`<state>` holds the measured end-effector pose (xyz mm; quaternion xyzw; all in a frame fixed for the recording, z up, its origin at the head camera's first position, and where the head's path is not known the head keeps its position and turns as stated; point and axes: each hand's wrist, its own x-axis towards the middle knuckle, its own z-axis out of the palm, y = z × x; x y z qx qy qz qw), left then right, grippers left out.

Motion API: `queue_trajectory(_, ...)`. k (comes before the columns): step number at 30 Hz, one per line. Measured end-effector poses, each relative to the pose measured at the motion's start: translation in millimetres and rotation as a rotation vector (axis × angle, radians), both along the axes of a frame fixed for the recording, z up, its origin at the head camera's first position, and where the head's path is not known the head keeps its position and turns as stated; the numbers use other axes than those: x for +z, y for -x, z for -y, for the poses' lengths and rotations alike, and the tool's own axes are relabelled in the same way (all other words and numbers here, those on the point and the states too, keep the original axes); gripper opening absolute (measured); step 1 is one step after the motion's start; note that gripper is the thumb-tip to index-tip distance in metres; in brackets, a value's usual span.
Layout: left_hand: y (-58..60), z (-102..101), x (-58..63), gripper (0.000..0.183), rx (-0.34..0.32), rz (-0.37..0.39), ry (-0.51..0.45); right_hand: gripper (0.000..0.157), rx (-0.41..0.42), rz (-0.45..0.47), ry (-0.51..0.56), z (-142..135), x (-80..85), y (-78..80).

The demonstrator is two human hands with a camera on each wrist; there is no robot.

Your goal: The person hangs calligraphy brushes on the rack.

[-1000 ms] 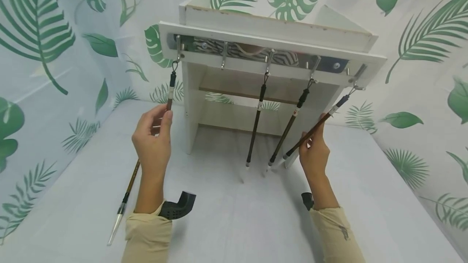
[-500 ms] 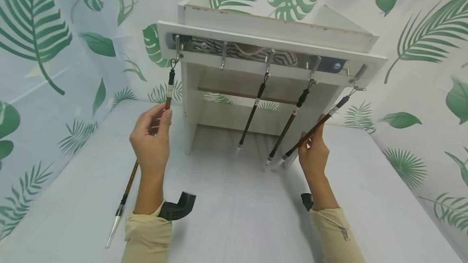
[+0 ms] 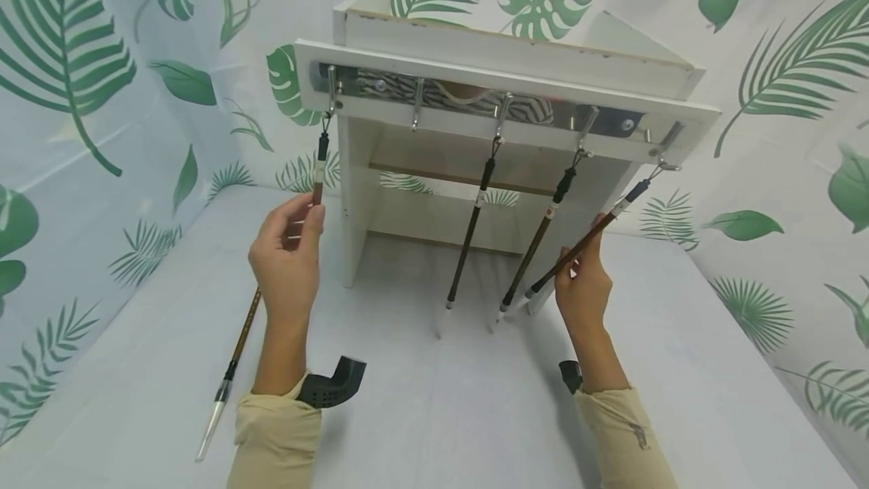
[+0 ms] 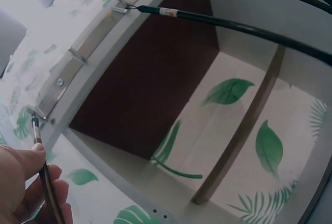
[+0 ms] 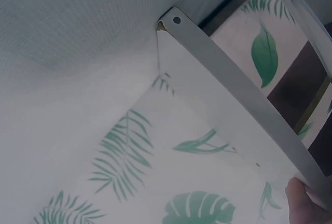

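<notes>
My left hand pinches the handle of a calligraphy brush between thumb and fingers. Its cord loop is at the leftmost hook; in the left wrist view the same brush runs down past the fingers. At the right, my right hand holds another calligraphy brush, slanting down-left from the rightmost hook. Between them hang two more brushes on their loops. Only a bit of the right hand shows in the right wrist view, its brush out of sight.
The hooks sit on a metal strip along the front of a white shelf unit. Another brush with a clear cap lies on the white surface, partly behind the left arm. Leaf-printed cloth surrounds the back and sides.
The hanging brush nearest the middle has swung, its tip going inward and back out. My left hand has shifted slightly right with its brush; the right hand stays put.
</notes>
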<state>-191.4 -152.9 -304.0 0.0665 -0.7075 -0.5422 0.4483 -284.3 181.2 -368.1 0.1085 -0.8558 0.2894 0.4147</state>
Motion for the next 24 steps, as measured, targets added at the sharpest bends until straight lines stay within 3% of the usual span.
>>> queue_trajectory(15, 13.7, -2, -14.4, 0.032, -0.075, 0.048, 0.073, 0.072, 0.004, -0.001, 0.009, -1, -0.1, 0.4)
queue_trajectory(24, 26.7, 0, -32.0, 0.031, -0.085, 0.069, 0.1, 0.071, 0.0, 0.004, 0.005, 0, 0.1, -0.6)
